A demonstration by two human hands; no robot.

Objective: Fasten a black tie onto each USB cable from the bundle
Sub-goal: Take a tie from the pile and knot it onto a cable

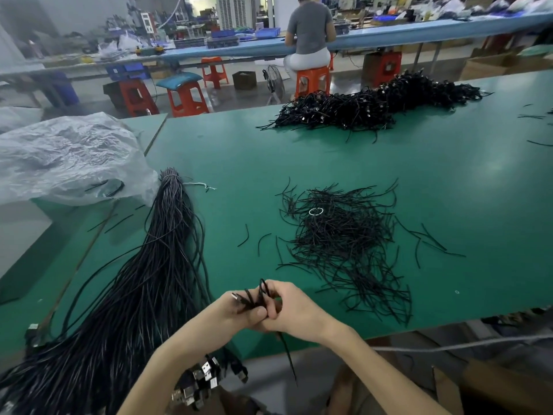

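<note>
Fingers [258,314] of the left hand [236,317] and right hand [294,310] curl together and pinch one looped cable [254,296] between them. Its plug [238,298] pokes out on the left-hand side. A thin strand [287,357], probably the tie, hangs straight down below the knuckles, its long axis toward the person. I cannot tell whether it is wrapped yet. The loose ties [344,241] lie ahead and right, nearer the right hand. The bundle [161,265] lies left.

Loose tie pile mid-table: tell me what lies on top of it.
A small white ring lies on the loose tie pile, toward its far left side. Anything buried beneath the tangled ties is covered.
</note>
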